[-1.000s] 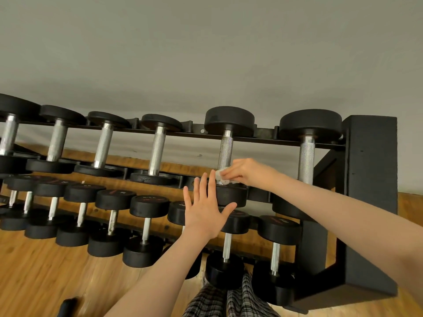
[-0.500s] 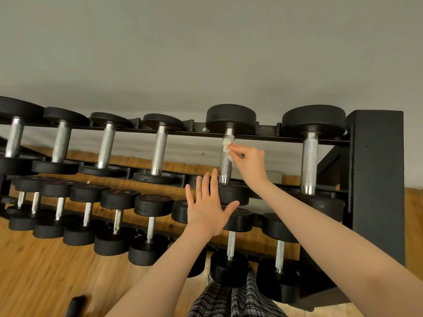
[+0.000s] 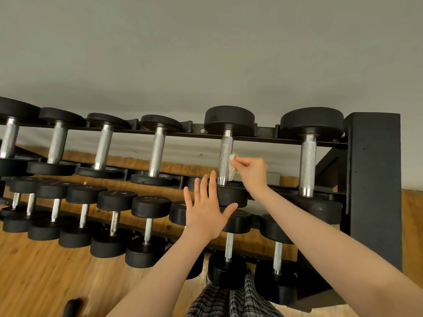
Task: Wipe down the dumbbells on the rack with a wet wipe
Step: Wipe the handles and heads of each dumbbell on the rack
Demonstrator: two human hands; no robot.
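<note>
A black dumbbell rack (image 3: 373, 179) holds two rows of black dumbbells with silver handles. My right hand (image 3: 251, 170) pinches a small white wet wipe (image 3: 233, 167) against the right side of the knurled handle of the second dumbbell from the right on the top row (image 3: 225, 156), about halfway down. My left hand (image 3: 207, 209) is flat with fingers spread, resting against the near black head of that same dumbbell (image 3: 235, 197). The largest dumbbell (image 3: 309, 161) stands just to the right.
The lower row of smaller dumbbells (image 3: 114, 216) runs left below my arms. A grey wall is behind the rack and a wooden floor (image 3: 34, 271) below it. Plaid trousers (image 3: 229, 303) show at the bottom. The rack's thick end post stands at the right.
My right hand with the wipe went from the bottom of the handle up to its top, then came back down to the middle. My left hand has stayed on the dumbbell head.
</note>
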